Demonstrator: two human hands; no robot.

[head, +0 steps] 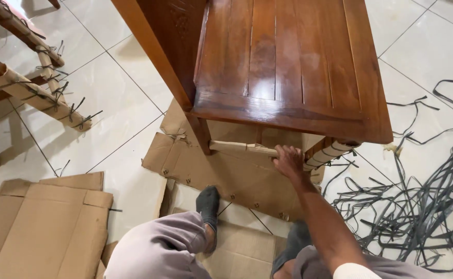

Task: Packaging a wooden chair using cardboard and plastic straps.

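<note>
Glossy brown wooden chair (288, 62) standing on white tiled floor (107, 103), seat toward the camera. Flattened cardboard sheets (221, 170) spread beneath, apparently shielding legs and tiles. Loose tangle of dark packing straps (418, 206) heaped to the right. Paper-wrapped front rail (242, 148) under the seat, right hand (288, 161) clenched over it, seemingly steadying it. Left hand out of view; sock-clad foot (208, 204) planted on the cardboard.

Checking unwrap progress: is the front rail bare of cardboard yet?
No: cardboard wraps the rail, and the right hand grips it.
</note>
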